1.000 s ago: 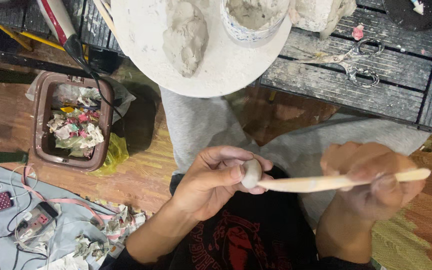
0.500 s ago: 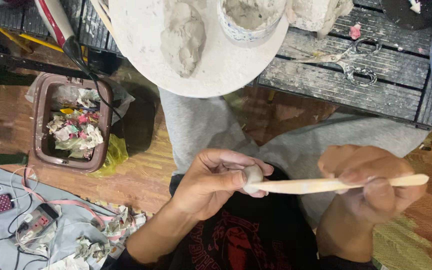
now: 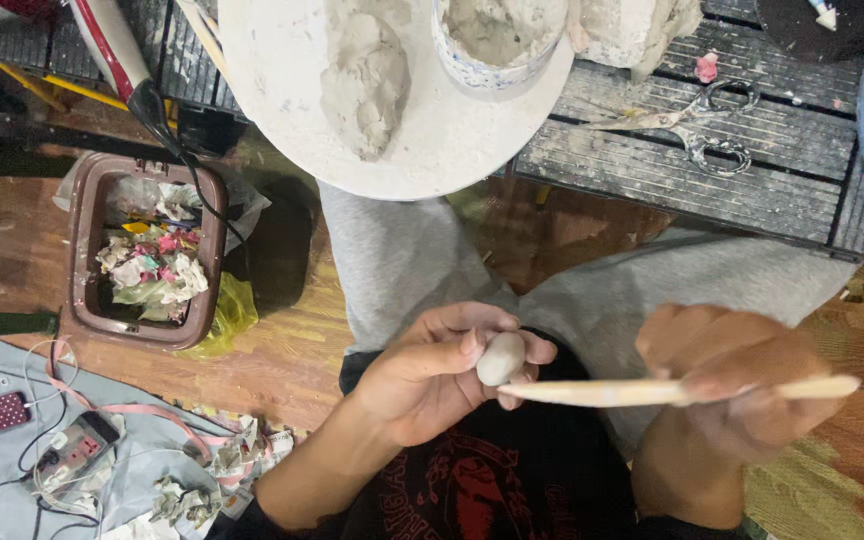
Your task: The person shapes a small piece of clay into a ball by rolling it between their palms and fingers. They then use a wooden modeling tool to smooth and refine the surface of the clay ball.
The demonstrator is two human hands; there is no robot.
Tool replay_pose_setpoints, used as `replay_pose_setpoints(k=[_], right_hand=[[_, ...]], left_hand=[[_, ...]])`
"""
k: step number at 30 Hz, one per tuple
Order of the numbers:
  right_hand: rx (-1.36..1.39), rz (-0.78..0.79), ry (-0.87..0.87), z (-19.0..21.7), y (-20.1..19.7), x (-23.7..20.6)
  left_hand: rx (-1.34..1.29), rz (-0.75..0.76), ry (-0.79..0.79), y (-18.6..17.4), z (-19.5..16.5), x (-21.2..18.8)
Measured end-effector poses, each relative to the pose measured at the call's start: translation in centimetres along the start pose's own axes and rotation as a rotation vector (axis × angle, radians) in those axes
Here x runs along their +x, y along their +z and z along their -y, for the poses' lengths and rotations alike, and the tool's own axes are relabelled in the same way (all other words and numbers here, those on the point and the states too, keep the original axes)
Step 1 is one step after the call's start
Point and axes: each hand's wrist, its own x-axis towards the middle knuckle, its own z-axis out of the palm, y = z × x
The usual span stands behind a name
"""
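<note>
My left hand (image 3: 432, 375) pinches a small grey clay ball (image 3: 501, 358) between thumb and fingers, over my lap. My right hand (image 3: 737, 385) grips a long pale wooden modelling stick (image 3: 652, 392), held level, and its tip touches the underside of the ball. Both hands are low in the view, above my grey trousers and dark printed shirt.
A round white board (image 3: 282, 120) with a lump of grey clay (image 3: 364, 80) and a clay-filled cup (image 3: 497, 35) lies on a dark slatted table (image 3: 652, 170). Scissors (image 3: 692, 125) lie on the slats. A brown bin (image 3: 142, 250) of paper scraps stands on the wooden floor at left.
The stick's tip has slid a little lower against the ball and my right hand has shifted slightly. The ball stays in my left fingers.
</note>
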Motion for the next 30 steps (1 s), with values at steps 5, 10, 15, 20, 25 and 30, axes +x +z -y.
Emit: replay_pose_setpoints(k=[5,10,15,20,25,30], right_hand=[[-0.168,-0.008,-0.082,-0.1,1.1,0.4],[-0.244,-0.126,-0.175,-1.0,0.5,0.8],[-0.121,-0.167,-0.22,-1.5,-0.4,-0.2],[-0.074,-0.169,-0.103,-1.4,0.7,-1.5],[-0.202,-0.33,-0.111,-1.8,1.5,-1.2],[-0.017,-0.401,-0.076,-1.9,1.4,-0.8]], left_hand=[[0.005,0.012,-0.025,-0.3,0.3,-0.1],[0.025,0.029,-0.007,-0.5,0.4,-0.2],[0.009,0.013,0.0,-0.6,0.4,-0.2],[0.063,-0.033,-0.003,-0.5,0.4,-0.2],[0.078,0.008,0.007,-0.1,0.1,-0.2],[0.099,0.012,-0.015,0.4,-0.3,-0.3]])
